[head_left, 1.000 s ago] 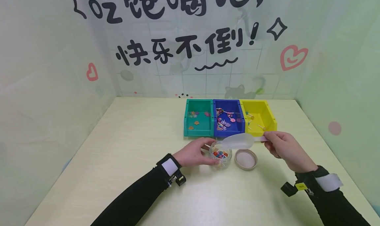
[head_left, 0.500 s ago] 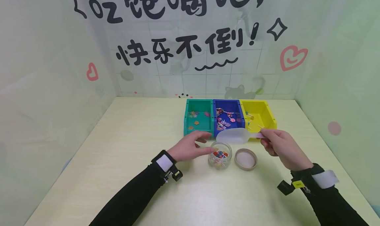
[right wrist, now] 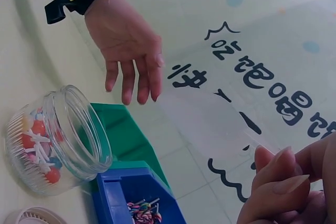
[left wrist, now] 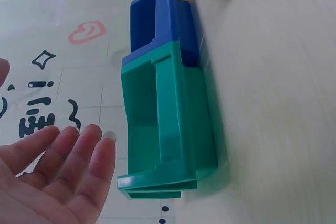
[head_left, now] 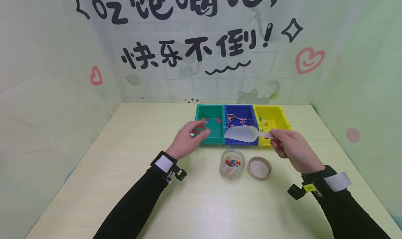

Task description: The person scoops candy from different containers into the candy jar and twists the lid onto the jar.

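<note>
Head view's got the right hand gripping a pale scoop. Left hand hangs relaxed near the green bin.

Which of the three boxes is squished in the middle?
The blue box, partly hidden by the scoop. It alone has neighbours on both sides: the green box left, the yellow box right.

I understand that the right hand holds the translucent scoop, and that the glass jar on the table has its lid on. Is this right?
Not quite: the lid is off. The head view shows it lying on the table beside the open glass jar. As you say, the right hand holds the translucent scoop.
</note>
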Motion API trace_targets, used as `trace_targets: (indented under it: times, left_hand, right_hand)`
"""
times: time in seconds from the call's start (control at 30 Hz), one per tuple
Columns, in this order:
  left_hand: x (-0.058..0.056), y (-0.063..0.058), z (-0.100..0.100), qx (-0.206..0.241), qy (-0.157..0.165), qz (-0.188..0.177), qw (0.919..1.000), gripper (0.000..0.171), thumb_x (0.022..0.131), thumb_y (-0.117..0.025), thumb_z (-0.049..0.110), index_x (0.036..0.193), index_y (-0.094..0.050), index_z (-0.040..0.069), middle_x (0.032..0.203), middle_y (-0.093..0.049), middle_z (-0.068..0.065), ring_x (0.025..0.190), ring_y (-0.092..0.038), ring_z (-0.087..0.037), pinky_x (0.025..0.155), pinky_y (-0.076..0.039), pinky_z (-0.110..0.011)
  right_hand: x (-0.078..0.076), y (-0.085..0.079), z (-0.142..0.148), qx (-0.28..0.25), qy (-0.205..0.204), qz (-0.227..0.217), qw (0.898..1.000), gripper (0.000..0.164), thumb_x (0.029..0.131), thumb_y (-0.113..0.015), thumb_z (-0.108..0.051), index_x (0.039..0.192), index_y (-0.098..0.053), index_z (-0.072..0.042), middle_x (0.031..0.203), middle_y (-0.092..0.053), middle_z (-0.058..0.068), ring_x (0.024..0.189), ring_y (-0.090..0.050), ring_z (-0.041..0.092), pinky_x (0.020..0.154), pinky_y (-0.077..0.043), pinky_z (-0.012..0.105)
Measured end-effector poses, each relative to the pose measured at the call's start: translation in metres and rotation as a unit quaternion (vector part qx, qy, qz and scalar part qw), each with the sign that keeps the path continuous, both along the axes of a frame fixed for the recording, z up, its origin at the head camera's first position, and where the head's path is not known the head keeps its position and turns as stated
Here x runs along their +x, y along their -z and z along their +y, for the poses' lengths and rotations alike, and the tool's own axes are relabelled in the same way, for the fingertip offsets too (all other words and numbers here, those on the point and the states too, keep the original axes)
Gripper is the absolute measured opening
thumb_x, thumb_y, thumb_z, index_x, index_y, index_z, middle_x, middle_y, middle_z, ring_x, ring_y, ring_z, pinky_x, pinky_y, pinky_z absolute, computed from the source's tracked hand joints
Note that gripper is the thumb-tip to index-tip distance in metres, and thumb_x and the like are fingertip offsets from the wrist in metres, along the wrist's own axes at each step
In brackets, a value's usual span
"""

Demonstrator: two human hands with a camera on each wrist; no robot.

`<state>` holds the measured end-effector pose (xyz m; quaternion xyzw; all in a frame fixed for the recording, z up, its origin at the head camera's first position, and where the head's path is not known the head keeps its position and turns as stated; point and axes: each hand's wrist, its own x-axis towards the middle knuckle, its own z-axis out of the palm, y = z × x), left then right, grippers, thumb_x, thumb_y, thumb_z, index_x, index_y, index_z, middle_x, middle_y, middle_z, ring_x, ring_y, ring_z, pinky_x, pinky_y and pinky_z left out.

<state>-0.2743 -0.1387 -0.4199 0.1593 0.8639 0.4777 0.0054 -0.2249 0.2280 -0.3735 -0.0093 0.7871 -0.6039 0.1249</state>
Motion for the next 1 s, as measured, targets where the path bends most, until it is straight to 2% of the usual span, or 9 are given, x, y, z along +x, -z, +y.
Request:
trace_targets:
  times: [0.2, 0.33, 0.5, 0.73, 1.0]
  left_hand:
    - [-0.012, -0.002, -0.012, 0.011, -0.043, 0.003, 0.999, 0.057, 0.111, -0.063, 0.047, 0.159, -0.057, 0.016, 0.151, -0.062, -0.012, 0.132, -0.065, -0.032, 0.1, -0.061, -0.05]
    - [-0.02, 0.003, -0.017, 0.021, -0.085, 0.004, 0.9961, 0.058, 0.112, -0.061, 0.045, 0.159, -0.055, 0.012, 0.143, -0.062, -0.013, 0.127, -0.063, -0.034, 0.102, -0.058, -0.051]
    - [-0.032, 0.012, -0.02, 0.032, -0.131, 0.002, 0.9909, 0.055, 0.113, -0.061, 0.039, 0.159, -0.055, 0.008, 0.132, -0.062, -0.017, 0.117, -0.063, -0.034, 0.097, -0.057, -0.047]
    - [-0.044, 0.022, -0.017, 0.015, -0.135, -0.022, 0.9905, 0.054, 0.113, -0.059, 0.036, 0.158, -0.056, 0.007, 0.131, -0.065, -0.018, 0.114, -0.066, -0.033, 0.098, -0.058, -0.045]
    - [-0.052, 0.027, -0.012, -0.01, -0.132, -0.025, 0.9909, 0.056, 0.113, -0.059, 0.035, 0.158, -0.055, 0.003, 0.128, -0.066, -0.019, 0.115, -0.066, -0.034, 0.099, -0.058, -0.045]
  right_hand:
    - [-0.003, -0.005, -0.007, -0.005, -0.002, 0.008, 1.0, 0.049, 0.117, -0.05, -0.048, 0.127, -0.063, -0.001, 0.086, -0.059, -0.005, 0.077, -0.052, 0.012, 0.067, -0.043, 0.025]
    - [-0.007, -0.008, -0.013, -0.007, -0.003, 0.012, 1.0, 0.049, 0.116, -0.051, -0.049, 0.125, -0.063, -0.002, 0.087, -0.058, -0.004, 0.077, -0.052, 0.012, 0.067, -0.043, 0.025]
    - [-0.014, -0.008, -0.024, -0.007, -0.014, 0.017, 1.0, 0.044, 0.116, -0.051, -0.047, 0.117, -0.064, -0.005, 0.083, -0.055, -0.004, 0.073, -0.05, 0.013, 0.065, -0.04, 0.026]
    - [-0.026, -0.003, -0.04, 0.018, -0.021, 0.018, 0.999, 0.044, 0.117, -0.051, -0.045, 0.114, -0.065, -0.004, 0.081, -0.055, -0.003, 0.071, -0.05, 0.014, 0.064, -0.04, 0.026]
    - [-0.037, 0.003, -0.06, 0.057, -0.017, 0.018, 0.998, 0.045, 0.117, -0.051, -0.045, 0.108, -0.065, -0.003, 0.081, -0.055, 0.0, 0.07, -0.05, 0.019, 0.063, -0.039, 0.028]
